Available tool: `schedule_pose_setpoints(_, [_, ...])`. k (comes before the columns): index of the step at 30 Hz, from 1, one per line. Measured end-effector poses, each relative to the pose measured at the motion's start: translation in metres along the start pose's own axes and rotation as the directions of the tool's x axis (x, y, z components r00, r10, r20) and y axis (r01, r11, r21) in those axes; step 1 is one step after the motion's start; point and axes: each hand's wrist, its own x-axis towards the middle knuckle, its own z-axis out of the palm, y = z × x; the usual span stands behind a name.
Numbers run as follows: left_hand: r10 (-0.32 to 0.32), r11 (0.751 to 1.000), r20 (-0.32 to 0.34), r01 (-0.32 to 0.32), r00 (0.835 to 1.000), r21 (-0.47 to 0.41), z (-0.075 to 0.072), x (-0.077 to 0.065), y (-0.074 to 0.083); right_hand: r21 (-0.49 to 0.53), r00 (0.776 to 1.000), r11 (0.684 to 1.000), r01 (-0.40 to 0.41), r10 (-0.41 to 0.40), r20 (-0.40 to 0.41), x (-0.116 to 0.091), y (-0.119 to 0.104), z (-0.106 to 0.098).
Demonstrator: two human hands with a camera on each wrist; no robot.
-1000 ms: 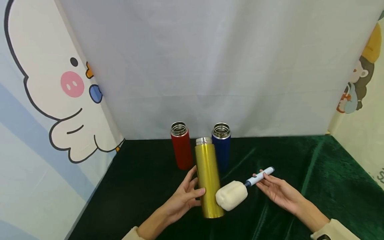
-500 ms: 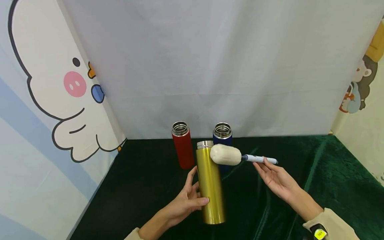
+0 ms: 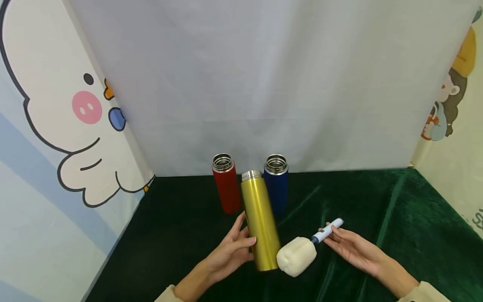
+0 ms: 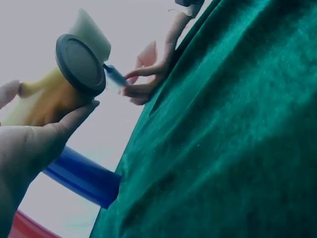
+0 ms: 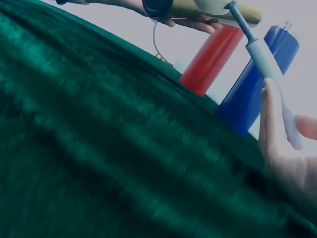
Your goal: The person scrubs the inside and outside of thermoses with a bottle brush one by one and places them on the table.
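My left hand (image 3: 231, 251) grips a yellow metal bottle (image 3: 260, 222) around its lower body, thumb in front, holding it tilted above the cloth. Its dark round base (image 4: 80, 64) faces the left wrist camera. Between thumb and fingers, my right hand (image 3: 354, 249) pinches the pale handle (image 3: 328, 230) of a sponge bottle brush. The cream sponge head (image 3: 297, 256) is beside the bottle's lower right side; in the head view I cannot tell whether they touch. Behind the yellow bottle stand a red bottle (image 3: 226, 186) and a blue bottle (image 3: 277, 184), both uncapped, their steel mouths showing.
Dark green velvet cloth (image 3: 415, 235) covers the table and has folds on the right. A pale curtain (image 3: 279, 84) hangs along the back edge. Printed cartoon panels stand at both sides, with a pig-nosed figure (image 3: 49, 117) on the left.
The brush head first rose to the bottle's neck, then came back down to its lower side. The yellow bottle dipped slightly, then lifted and leaned a little more. Both grips stayed the same.
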Motion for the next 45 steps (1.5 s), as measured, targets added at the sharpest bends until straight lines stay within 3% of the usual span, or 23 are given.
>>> schedule_pose_setpoints(4, [-0.015, 0.999, -0.019, 0.016, 1.0, 0.044, 0.002, 0.002, -0.004, 0.063, 0.992, 0.993, 0.102, -0.097, -0.082, 0.012, -0.01, 0.024])
schedule_pose_setpoints(7, [-0.028, 0.998, -0.01, 0.028, 1.0, 0.062, 0.002, 0.001, -0.005, 0.138, 0.963, 0.961, 0.241, -0.22, -0.153, 0.021, -0.018, 0.044])
schedule_pose_setpoints(10, [-0.03, 0.996, 0.012, 0.029, 0.999, 0.083, 0.0, 0.0, -0.004, 0.178, 0.945, 0.935, 0.307, -0.277, -0.176, 0.028, -0.023, 0.055])
schedule_pose_setpoints(14, [-0.025, 0.993, 0.029, 0.022, 0.999, 0.119, -0.002, -0.002, -0.003, 0.163, 0.958, 0.953, 0.254, -0.224, -0.18, 0.028, -0.019, 0.049])
schedule_pose_setpoints(18, [-0.003, 0.99, -0.019, 0.006, 1.0, 0.139, -0.005, -0.004, -0.002, 0.139, 0.979, 0.982, 0.13, -0.105, -0.175, 0.019, -0.011, 0.032])
schedule_pose_setpoints(25, [0.044, 0.987, -0.06, -0.034, 0.997, 0.155, -0.008, -0.006, 0.003, -0.006, 0.998, 1.0, -0.011, 0.01, -0.055, -0.001, -0.009, 0.004])
schedule_pose_setpoints(30, [0.03, 0.987, -0.089, -0.015, 0.996, 0.16, -0.008, -0.009, 0.003, -0.113, 0.998, 0.992, -0.055, 0.056, 0.007, 0.002, -0.008, -0.001])
schedule_pose_setpoints(36, [0.021, 0.976, -0.05, -0.01, 0.999, 0.218, -0.008, -0.006, -0.001, -0.108, 1.0, 0.994, 0.0, 0.0, 0.0, 0.017, -0.013, 0.011])
schedule_pose_setpoints(40, [-0.007, 0.98, -0.048, 0.016, 0.999, 0.196, -0.008, -0.007, -0.002, 0.012, 0.992, 0.994, 0.108, -0.106, -0.066, 0.031, -0.019, 0.029])
schedule_pose_setpoints(45, [-0.024, 0.984, -0.05, 0.033, 0.998, 0.175, -0.008, -0.009, -0.001, 0.147, 0.961, 0.955, 0.259, -0.24, -0.135, 0.04, -0.016, 0.044])
